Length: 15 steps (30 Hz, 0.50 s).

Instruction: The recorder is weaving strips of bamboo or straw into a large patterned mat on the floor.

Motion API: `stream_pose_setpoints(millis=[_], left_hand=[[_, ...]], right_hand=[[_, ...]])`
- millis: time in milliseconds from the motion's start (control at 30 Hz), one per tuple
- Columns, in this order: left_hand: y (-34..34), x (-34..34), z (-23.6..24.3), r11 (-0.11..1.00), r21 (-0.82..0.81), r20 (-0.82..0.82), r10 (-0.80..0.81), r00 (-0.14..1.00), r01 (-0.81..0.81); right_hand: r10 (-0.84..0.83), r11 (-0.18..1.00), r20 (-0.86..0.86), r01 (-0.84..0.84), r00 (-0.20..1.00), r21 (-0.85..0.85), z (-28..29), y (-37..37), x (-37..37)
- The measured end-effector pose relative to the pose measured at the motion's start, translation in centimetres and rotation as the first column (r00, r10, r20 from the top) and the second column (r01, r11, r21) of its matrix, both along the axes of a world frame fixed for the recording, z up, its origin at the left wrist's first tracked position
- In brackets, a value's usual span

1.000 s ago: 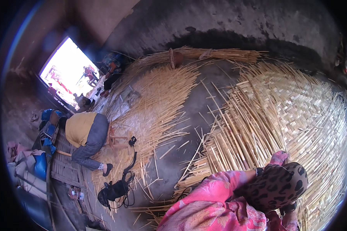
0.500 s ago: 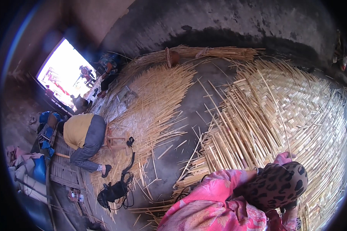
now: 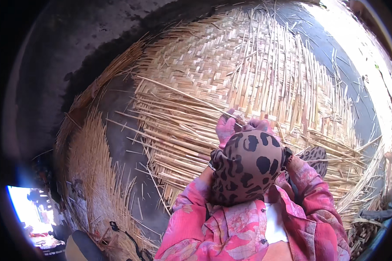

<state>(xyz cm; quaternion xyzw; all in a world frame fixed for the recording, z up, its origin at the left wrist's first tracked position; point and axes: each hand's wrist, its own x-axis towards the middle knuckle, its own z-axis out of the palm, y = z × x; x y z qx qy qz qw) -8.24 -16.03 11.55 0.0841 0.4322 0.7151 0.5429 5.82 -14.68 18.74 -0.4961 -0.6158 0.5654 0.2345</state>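
A long split reed strip [image 3: 183, 94] slants across the woven reed mat [image 3: 196, 61] and ends between my two hands. My left hand [image 3: 225, 128] is closed on this strip near its end, with thumb and fingers pinched. Close beside it, my right hand [image 3: 260, 125] has bent, closed fingers. My knee in spotted cloth [image 3: 248, 167] covers part of both hands, so what the right one grips cannot be made out. Under and around my hands, the mat's loose strips [image 3: 178, 130] fan out unwoven to the left, while the far part is tightly woven.
A second reed mat [image 3: 89, 152] lies at the left, past a strip of dark floor [image 3: 122, 104] with loose bits. A reed bundle [image 3: 104, 78] runs along the dark wall. Another person [image 3: 80, 245] is at the lower left. Bright light falls at the upper right.
The view has swung right, so the doorway and the other person now sit at the lower left. Both my hands have come into sight beyond the knee, with the strip at them.
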Motion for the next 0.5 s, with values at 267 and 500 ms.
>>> stream_pose_setpoints(millis=[267, 500], left_hand=[[1.6, 0.0, -2.1, 0.997, 0.021, 0.111, 0.068, 0.992, -0.071], [2.7, 0.5, -1.0, 0.998, 0.030, 0.143, 0.052, 0.988, -0.057]], right_hand=[[0.099, 0.952, -0.127, -0.057, 0.987, 0.299, -0.9, -1.7, 4.9], [0.134, 0.990, 0.077, -0.136, 0.988, 0.031, -3.0, -0.8, 6.8]])
